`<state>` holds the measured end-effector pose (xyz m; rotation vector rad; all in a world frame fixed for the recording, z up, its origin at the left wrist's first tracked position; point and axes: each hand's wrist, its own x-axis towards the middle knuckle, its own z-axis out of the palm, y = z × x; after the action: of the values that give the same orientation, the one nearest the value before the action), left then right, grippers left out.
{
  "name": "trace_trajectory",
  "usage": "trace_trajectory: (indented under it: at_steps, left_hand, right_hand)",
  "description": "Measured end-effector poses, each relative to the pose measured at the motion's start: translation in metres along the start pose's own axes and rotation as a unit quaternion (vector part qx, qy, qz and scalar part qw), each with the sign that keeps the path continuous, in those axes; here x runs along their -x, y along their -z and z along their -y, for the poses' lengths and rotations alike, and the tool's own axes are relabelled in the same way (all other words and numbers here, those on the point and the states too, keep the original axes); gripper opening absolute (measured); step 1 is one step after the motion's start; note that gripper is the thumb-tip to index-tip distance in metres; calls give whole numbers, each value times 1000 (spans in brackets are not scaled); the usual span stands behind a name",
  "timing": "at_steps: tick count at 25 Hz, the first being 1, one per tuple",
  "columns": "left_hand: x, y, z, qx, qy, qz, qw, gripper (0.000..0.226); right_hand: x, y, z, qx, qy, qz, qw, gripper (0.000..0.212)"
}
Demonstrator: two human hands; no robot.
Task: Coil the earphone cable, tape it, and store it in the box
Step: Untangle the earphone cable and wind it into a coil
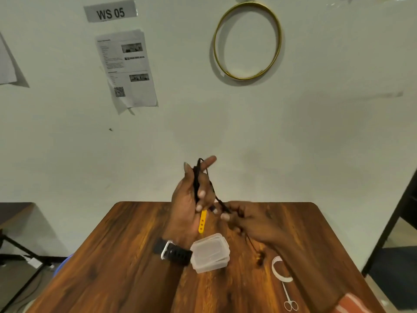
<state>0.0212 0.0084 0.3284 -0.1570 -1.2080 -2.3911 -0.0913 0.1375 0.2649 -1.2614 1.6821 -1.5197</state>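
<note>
My left hand is raised upright above the table with the black earphone cable looped over its spread fingers. My right hand sits just to the right, pinching a strand of the same cable near the left fingertips. The rest of the cable hangs down under the right hand, and the earbuds lie on the wood. A small clear plastic box with its lid on stands below the hands. A roll of white tape lies to the box's right.
Small scissors lie near the tape at the front right of the wooden table. A yellow strip with holes lies between my hands. A black watch sits on my left wrist. A dark shelf stands at the right.
</note>
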Motion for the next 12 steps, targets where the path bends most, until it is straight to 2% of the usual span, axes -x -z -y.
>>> trace_trajectory:
  at_steps: [2,4,5,7,8,9,10,11,12]
  left_hand:
    - [-22,15,-4,-105,-78,-100,986,54]
    - [-29,32,3,-284,-107,-144,942,34]
    - [-26,38,11,-388,-96,-131,907,26]
    - [-8,51,31,-586,-56,-56,807,25]
    - [3,55,39,-635,-30,-11,772,28]
    - [14,55,45,-620,14,20,784,34]
    - [24,55,49,-545,77,46,834,43]
    - [33,53,52,-423,142,69,892,52]
    - [38,52,55,-296,198,95,930,59]
  right_hand:
    - [14,-16,-12,-8,-45,52,998,17]
    - [23,-25,-10,-10,-77,91,993,20]
    - [26,-26,-3,28,-79,94,992,19]
    - [31,-21,15,173,-53,80,980,15]
    - [32,-16,27,236,-35,70,969,14]
    - [33,-9,35,268,-22,57,962,13]
    - [32,-1,42,274,-12,37,961,14]
    - [28,9,43,268,-1,9,963,16]
    - [24,17,41,238,8,-18,971,19]
